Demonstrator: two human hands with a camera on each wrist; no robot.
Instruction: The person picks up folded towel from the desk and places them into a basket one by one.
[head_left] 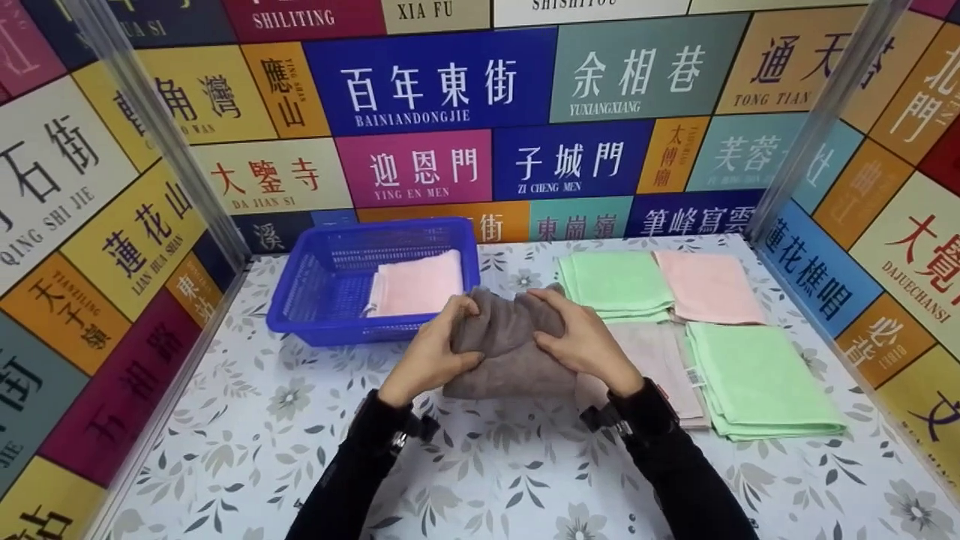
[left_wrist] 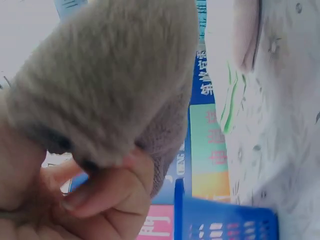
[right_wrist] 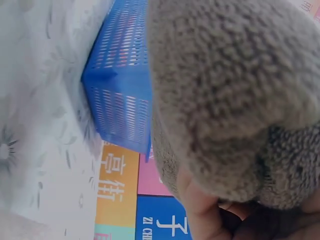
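Both hands hold a grey-brown towel (head_left: 510, 367) up over the middle of the table. The left hand (head_left: 431, 356) grips its left side, thumb toward the front and fingers curled behind. Opposite it, the right hand (head_left: 589, 341) pinches the towel's right side. Folds bunch between the two hands along the top. In the left wrist view the fluffy towel (left_wrist: 115, 75) hangs over the curled fingers (left_wrist: 115, 195). The right wrist view shows the towel (right_wrist: 230, 85) thick and doubled over above the fingers (right_wrist: 197, 205).
A blue plastic basket (head_left: 300, 300) with a folded pink towel (head_left: 420, 285) inside stands at the back left. To the right lie folded green towels (head_left: 765, 382), a pink towel (head_left: 709, 285) and a pale greyish-pink towel (head_left: 667, 367). Sign-patterned walls (head_left: 420, 165) enclose the floral-covered table (head_left: 247, 450).
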